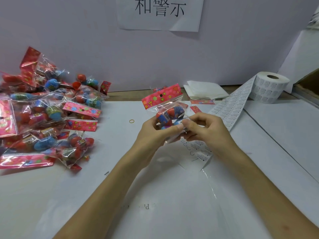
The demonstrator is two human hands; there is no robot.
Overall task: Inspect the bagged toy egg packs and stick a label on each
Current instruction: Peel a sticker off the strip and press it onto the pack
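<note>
red-topped egg pack (pixel 170 110): left hand (pixel 155 133) holds, right hand (pixel 207 130) pinches.

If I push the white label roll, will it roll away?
The label roll stands on its flat end, core hole up, so it probably slides, not rolls. Its strip trails across the table and would likely drag along.

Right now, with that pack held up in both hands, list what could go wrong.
1. The right grip pinches crinkled film on the held pack, which the left grip steadies; a label pressed there may wrinkle or lift.
2. The label strip trails loose under the right wrist; an arm move could drag it.
3. The pile of packs lies close by; labelled and unlabelled packs might get mixed.
</note>
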